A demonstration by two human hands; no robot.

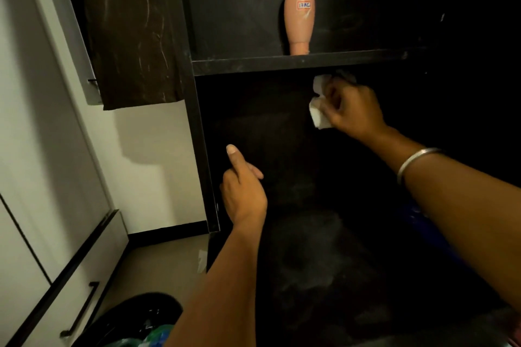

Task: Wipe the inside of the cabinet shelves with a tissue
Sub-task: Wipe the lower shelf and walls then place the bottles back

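Left hand (242,191) idle; tissue (317,113) under shelf (282,63)

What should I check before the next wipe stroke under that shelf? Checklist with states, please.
1. Tissue gripped by right hand: ok.
2. Tissue up against the underside of the shelf: cannot tell, too dark.
3. Left hand out of the wiping path, low by the cabinet side panel: ok.
4. Bottle on the shelf above standing upside down near the front edge, could topple if bumped: not ok.
5. Dust left inside the compartment: cannot tell.
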